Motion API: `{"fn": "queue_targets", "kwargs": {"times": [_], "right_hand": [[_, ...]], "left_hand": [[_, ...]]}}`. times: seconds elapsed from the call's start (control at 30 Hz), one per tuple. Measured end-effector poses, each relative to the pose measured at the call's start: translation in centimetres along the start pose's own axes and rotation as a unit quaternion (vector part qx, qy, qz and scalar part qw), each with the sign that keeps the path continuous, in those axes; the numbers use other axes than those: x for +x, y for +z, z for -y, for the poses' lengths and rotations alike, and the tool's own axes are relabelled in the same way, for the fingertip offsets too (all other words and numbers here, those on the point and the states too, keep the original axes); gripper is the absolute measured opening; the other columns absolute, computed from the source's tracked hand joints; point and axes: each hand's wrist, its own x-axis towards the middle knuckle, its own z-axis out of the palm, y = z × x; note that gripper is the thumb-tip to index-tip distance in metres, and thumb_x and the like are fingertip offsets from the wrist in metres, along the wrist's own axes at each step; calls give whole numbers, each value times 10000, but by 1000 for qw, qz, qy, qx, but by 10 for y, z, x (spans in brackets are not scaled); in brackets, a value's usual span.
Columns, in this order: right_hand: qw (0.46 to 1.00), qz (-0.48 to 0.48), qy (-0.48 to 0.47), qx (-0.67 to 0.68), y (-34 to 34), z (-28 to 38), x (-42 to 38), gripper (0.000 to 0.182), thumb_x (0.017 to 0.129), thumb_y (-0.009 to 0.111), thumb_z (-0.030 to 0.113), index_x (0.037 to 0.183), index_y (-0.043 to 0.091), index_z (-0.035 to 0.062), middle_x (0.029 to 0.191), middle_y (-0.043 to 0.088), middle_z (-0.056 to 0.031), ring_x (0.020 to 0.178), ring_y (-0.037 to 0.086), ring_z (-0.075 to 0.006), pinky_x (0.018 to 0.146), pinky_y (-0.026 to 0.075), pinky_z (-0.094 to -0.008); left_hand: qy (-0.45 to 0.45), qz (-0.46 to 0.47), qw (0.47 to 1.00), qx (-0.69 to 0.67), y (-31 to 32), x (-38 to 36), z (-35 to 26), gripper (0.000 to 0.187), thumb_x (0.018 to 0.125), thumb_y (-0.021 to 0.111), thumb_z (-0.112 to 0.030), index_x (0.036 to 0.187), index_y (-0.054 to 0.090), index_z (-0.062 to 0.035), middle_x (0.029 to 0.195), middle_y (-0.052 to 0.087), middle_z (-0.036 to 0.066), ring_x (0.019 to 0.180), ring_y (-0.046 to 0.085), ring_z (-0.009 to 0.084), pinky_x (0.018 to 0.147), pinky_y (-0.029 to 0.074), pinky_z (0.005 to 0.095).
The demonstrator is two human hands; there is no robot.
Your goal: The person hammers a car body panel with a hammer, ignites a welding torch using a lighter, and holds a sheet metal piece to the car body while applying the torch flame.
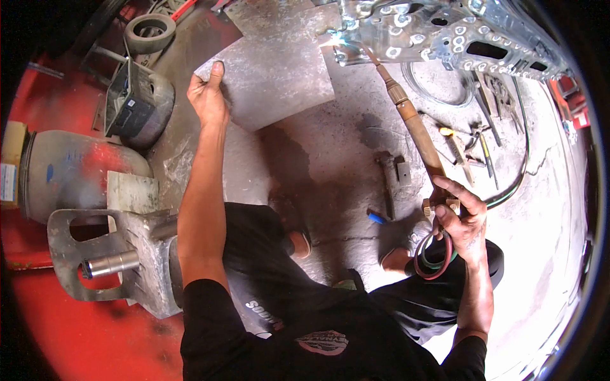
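My left hand [210,95] is closed on the left edge of a thin grey metal sheet [279,82], thumb on top. In my right hand [464,222] is a gas welding torch [416,130], gripped near its valve knobs. Its thin nozzle points up and left toward a bright glow [340,40] at the lower left corner of a perforated metal panel [438,38]. The sheet's upper right part lies beside that corner; glare hides whether they touch there. Red and green hoses [432,263] loop below my right hand.
A hammer [387,187] lies on the concrete floor between my feet and the panel. Farther right are a wire brush [459,155], pliers and a wire coil [438,89]. Gas cylinders [82,168] lie to the left, near a black box [133,105].
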Motion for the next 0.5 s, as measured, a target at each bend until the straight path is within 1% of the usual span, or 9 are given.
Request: {"fn": "queue_targets", "kwargs": {"times": [0.03,0.43,0.5], "right_hand": [[1000,0,0,2,0,0,0,425,814,727,36,1235,666,22,959,687,-46,901,632,-132,866,488,-293],[1000,3,-4,11,2,1,2,428,822,733,65,1242,663,25,956,683,-42,895,621,-122,858,484,-291],[1000,5,-1,16,2,1,2,429,821,735,69,1242,664,26,967,687,-45,904,624,-125,868,484,-296]], "left_hand": [[-1,5,1000,5,-1,0,1,299,880,769,-120,1098,643,40,1059,693,95,945,632,167,902,477,310],[-1,11,1000,2,0,0,0,271,903,739,-107,1111,637,34,1073,693,88,950,634,161,899,480,309],[2,5,1000,-11,2,0,-1,212,889,737,-58,1072,667,23,1027,705,75,894,634,141,847,491,287]]}}
